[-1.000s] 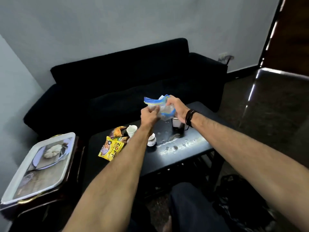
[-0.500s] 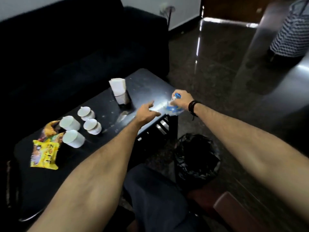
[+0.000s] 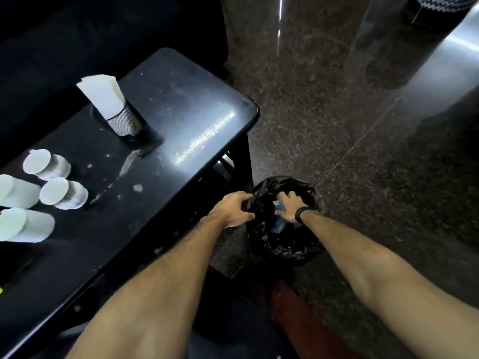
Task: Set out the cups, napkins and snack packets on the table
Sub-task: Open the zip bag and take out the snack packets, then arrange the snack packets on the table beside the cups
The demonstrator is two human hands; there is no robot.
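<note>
Several white cups stand at the left of the black table. White napkins stick up from a mesh holder behind them. Beside the table's right end sits a bin lined with a black bag. My left hand grips the bag's near-left rim. My right hand is down in the bag's mouth, fingers closed on a crumpled clear-and-blue plastic wrapper. No snack packets are in view.
A black sofa runs behind the table. Dark polished stone floor spreads to the right, with a person's striped garment at the top right corner. My dark-trousered leg is below, between my arms.
Both hands dropped from the table's edge to the bin on the floor. The right hand carried the wrapper into the bag, and the left took hold of the bag's rim. The view swung right and down.
</note>
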